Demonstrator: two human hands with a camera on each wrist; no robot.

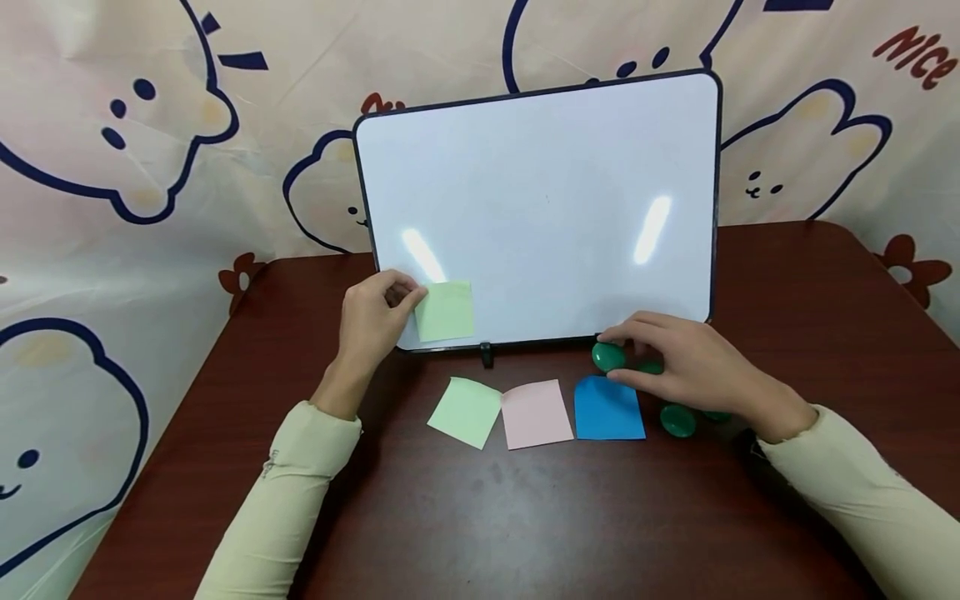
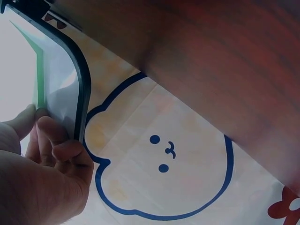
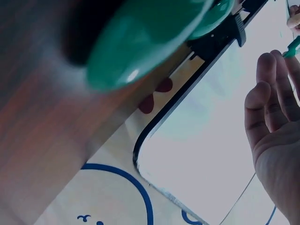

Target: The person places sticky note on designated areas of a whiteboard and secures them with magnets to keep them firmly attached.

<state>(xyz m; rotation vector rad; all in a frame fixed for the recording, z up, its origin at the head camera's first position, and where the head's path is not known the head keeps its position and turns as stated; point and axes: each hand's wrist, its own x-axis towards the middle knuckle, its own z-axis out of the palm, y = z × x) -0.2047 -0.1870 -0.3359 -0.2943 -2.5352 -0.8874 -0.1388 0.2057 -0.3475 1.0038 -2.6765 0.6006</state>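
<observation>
A green sticky note (image 1: 445,311) lies against the lower left of the whiteboard (image 1: 540,200); my left hand (image 1: 375,321) pinches its left edge between thumb and fingers. In the left wrist view the hand (image 2: 51,164) holds the note's edge (image 2: 40,79) beside the board's dark frame. My right hand (image 1: 690,358) pinches a round green magnet (image 1: 608,357) by the board's lower right edge. The right wrist view shows the right hand (image 3: 276,117) with a bit of green at its fingertips, and a large blurred green magnet (image 3: 145,42) nearby.
On the brown table (image 1: 480,517) lie a green note (image 1: 466,412), a pink note (image 1: 537,414) and a blue note (image 1: 609,408) in a row. More green magnets (image 1: 678,421) sit under and beside the right hand. A black clip (image 1: 487,355) is at the board's bottom edge.
</observation>
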